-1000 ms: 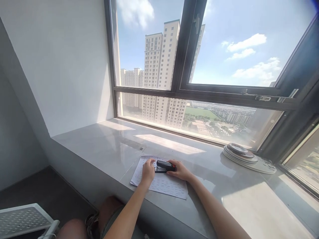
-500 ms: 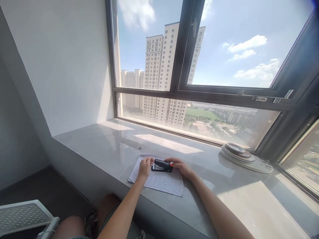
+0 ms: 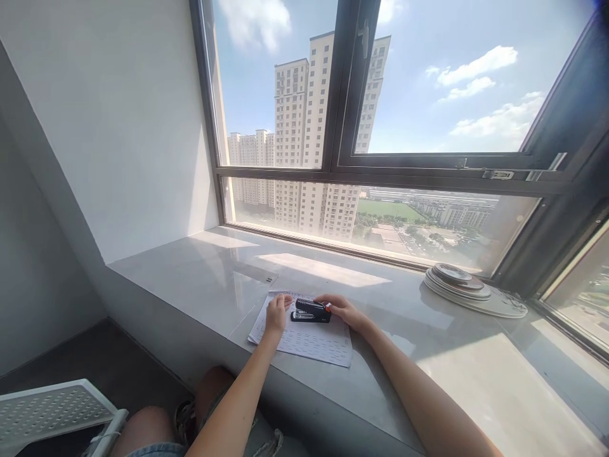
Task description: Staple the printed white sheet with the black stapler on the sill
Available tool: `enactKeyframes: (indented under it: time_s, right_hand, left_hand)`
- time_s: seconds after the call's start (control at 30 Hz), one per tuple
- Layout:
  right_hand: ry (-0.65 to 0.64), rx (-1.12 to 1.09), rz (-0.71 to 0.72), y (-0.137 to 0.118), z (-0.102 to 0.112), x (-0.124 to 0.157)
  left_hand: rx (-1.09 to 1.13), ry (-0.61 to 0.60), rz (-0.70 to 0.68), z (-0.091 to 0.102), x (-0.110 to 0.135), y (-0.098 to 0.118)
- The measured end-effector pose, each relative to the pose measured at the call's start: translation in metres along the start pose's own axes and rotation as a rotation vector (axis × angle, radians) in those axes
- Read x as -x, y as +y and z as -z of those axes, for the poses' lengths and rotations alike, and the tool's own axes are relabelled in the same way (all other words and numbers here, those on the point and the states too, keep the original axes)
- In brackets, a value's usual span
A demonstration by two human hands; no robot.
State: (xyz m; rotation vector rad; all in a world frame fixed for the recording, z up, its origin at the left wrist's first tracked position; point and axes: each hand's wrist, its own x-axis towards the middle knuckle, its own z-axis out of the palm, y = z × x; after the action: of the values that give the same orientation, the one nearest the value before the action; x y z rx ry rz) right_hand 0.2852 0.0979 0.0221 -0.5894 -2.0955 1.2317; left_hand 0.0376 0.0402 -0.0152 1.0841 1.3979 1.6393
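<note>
A black stapler (image 3: 310, 311) lies on its base on several sheets of printed paper (image 3: 316, 349), its jaw parted toward the left. My right hand (image 3: 346, 311) grips the stapler's rear end, beside a small red part. Just left of the jaw is my left hand (image 3: 276, 313), its fingertips pinched together above the sheets. Whatever may be between those fingertips is too small to make out.
The papers rest on a glossy grey window ledge (image 3: 181, 273) near its front edge. A stack of plates (image 3: 459, 292) sits at the right by the window. Below the ledge, at lower left, stands a white perforated chair (image 3: 52, 406).
My left fingertips have drawn slightly away from the stapler's front, leaving a small gap. My right hand keeps its grip at the rear. The camera view has shifted a little.
</note>
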Motion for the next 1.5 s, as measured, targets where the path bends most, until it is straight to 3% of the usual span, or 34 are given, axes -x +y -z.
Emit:
enactKeyframes:
  time_s: [0.33,0.6,0.73,0.83,0.93,1.03,1.23,1.4,1.5]
  right_hand:
    - [-0.011,-0.044,-0.039,0.001,0.002,0.002]
    - [-0.043,-0.050,-0.038,0.002,0.002,-0.002]
    - [0.093,-0.074,-0.111,0.003,-0.004,-0.003]
    - [0.101,0.041,-0.094,0.002,-0.011,-0.002]
    - [0.054,0.321,-0.021,-0.001,-0.019,-0.002]
    - [0.118,0.537,-0.005,-0.002,-0.025,-0.003]
    - [0.237,0.675,0.043,-0.001,-0.027,-0.001]
    - [0.466,0.804,0.177,-0.004,-0.027,0.004]
    - [0.570,0.890,0.313,-0.006,-0.029,0.007]
  left_hand:
    - [0.025,0.116,0.044,0.006,0.009,0.012]
    - [0.053,0.117,0.044,0.007,0.010,0.013]
    - [0.082,0.114,0.032,0.007,0.009,0.014]
    - [0.104,0.121,0.016,0.007,0.008,0.012]
    - [0.131,0.101,0.019,0.007,0.005,0.010]
    - [0.162,0.087,0.021,0.007,0.003,0.007]
    - [0.140,0.080,0.027,0.008,0.005,0.008]
    - [0.085,0.046,0.043,0.008,0.009,0.011]
    - [-0.060,-0.050,0.028,0.005,0.012,0.013]
